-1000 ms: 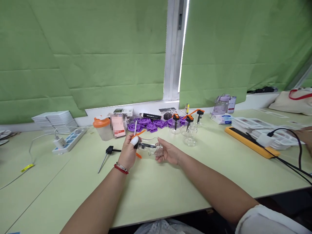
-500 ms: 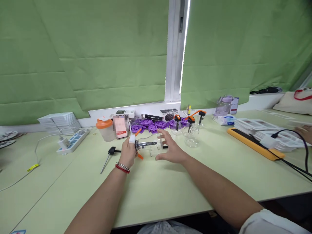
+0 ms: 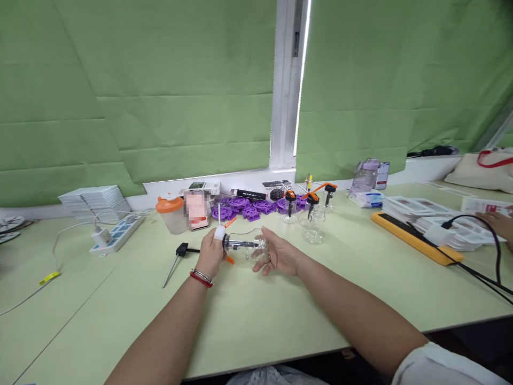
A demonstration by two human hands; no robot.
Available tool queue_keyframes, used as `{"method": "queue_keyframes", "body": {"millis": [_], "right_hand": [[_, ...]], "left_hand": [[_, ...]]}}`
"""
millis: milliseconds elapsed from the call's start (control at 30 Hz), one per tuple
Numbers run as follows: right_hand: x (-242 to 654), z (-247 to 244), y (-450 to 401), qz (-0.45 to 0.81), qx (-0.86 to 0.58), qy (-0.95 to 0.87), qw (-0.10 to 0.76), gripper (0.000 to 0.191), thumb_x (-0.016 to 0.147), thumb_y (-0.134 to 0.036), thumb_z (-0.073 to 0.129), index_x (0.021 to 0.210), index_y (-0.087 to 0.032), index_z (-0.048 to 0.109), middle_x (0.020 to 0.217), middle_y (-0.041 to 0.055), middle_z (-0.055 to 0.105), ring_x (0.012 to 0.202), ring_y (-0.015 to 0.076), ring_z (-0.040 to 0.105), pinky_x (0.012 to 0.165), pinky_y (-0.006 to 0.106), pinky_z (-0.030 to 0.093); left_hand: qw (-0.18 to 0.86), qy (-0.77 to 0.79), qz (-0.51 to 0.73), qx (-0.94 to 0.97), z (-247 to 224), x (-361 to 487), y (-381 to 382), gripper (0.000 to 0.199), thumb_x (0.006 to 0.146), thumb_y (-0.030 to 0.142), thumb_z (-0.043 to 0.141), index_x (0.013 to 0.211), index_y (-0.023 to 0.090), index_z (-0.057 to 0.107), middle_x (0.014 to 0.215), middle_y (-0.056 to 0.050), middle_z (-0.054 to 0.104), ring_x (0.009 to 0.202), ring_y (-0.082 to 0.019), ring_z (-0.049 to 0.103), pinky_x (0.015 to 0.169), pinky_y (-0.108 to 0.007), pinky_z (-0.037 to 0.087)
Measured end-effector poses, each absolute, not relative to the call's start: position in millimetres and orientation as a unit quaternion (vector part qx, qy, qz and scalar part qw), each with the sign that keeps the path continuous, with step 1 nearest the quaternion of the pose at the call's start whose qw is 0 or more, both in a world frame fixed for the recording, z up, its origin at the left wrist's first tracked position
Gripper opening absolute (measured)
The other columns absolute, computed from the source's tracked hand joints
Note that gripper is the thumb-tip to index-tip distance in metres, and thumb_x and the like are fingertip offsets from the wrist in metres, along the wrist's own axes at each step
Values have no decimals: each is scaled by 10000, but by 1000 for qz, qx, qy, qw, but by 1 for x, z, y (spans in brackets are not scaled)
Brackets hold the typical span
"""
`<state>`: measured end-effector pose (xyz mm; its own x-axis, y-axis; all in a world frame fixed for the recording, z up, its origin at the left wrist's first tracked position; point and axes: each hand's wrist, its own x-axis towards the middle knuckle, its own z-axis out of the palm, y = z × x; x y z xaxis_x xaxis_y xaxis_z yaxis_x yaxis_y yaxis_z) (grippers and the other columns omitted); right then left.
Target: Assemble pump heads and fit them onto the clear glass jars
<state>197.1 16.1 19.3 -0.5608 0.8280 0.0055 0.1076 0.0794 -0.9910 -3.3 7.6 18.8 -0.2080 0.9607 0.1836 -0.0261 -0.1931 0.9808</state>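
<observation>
Two bare hands are at a clear vessel (image 3: 250,241), which lies on its side in front of the person, its narrow, dark-topped end to the left and its wide end to the right; whether it rests on the table (image 3: 256,326) I cannot tell. Black stem (image 3: 242,244) shows through its wall. Left hand (image 3: 210,252) is closed around the narrow end, white wrapping (image 3: 219,232) on one digit, bracelets (image 3: 201,278) at the wrist. Metal rod (image 3: 219,212) sticks up beside that grip, and orange tips (image 3: 230,222) show above and below it. Right hand (image 3: 282,255) cups the wide end with curved, somewhat parted fingers; how firmly they press, if at all, I cannot tell.

Just left of the vessel lies a black-headed piece (image 3: 182,249) with a metal arm, its black shaft running toward the left hand. Beyond the vessel, purple parts (image 3: 252,207) lie heaped, with a phone (image 3: 197,207) propped up and an orange-lidded cup (image 3: 170,218) farther left. Beyond it to the right stand several more clear vessels (image 3: 313,234) with black and orange tops.

Well to the vessel's left are a white power strip (image 3: 124,231) and a white stack (image 3: 94,199). Well to its right are a yellow power strip (image 3: 417,239), a pile of white-framed sheets (image 3: 417,206) and, at the far edge, another person's hand (image 3: 497,222).
</observation>
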Motion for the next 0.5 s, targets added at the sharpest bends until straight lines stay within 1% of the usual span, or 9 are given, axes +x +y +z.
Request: {"method": "queue_keyframes", "body": {"millis": [33,67,133,200,233,300,367,433,500], "right_hand": [[198,20,15,568,-345,-680,311,680,786,-653,447,1311,-231,353,1182,156,523,919,259,621,714,451,530],[200,21,14,525,-327,-712,332,689,739,-603,564,1300,-248,381,1229,145,498,973,258,599,776,453,516],[203,25,11,415,-280,-769,398,755,617,-473,744,1277,-288,427,1355,112,400,1165,271,478,938,450,435],[203,29,11,404,-276,-761,426,754,628,-490,731,1284,-296,415,1394,102,352,1246,270,395,983,449,398],[202,30,11,449,-299,-732,416,722,681,-551,661,1295,-287,388,1362,117,381,1208,269,441,940,458,434],[199,30,14,570,-349,-660,342,670,777,-653,461,1298,-247,349,1218,142,488,1007,253,585,778,455,520],[198,28,14,611,-368,-647,269,654,807,-675,370,1259,-203,384,1067,132,555,828,232,635,665,433,545],[199,27,11,497,-363,-737,279,648,768,-619,516,1248,-193,423,1089,130,551,884,237,620,721,426,541],[204,26,6,264,-338,-844,322,704,698,-486,676,1286,-194,421,1225,152,482,1069,271,538,844,437,505]], "left_hand": [[407,492,601,481,19,-4,8,335,806,492,469,655,198,411,458,67,373,342,-59,271,328,-188,203],[408,495,600,478,19,-4,8,331,805,484,468,651,198,410,459,64,379,340,-59,269,326,-190,205],[411,491,608,469,20,-6,8,326,810,476,461,650,197,411,459,64,381,336,-57,255,324,-194,210],[404,486,618,469,21,-6,7,332,818,482,452,653,197,412,459,67,373,337,-59,262,326,-194,216],[396,485,616,478,22,-6,6,335,821,485,454,655,197,414,462,66,373,342,-62,279,330,-192,223],[381,489,602,504,24,-5,4,339,821,488,468,657,195,420,471,64,380,355,-68,317,335,-190,236],[377,492,584,524,25,-3,2,340,816,490,483,658,194,427,477,62,389,361,-71,336,337,-188,243],[389,497,573,523,25,-1,2,346,811,499,485,657,194,431,471,63,385,352,-69,324,331,-187,232],[407,500,566,514,24,-1,4,348,805,509,481,658,196,436,460,64,374,335,-67,301,320,-190,216]]}}
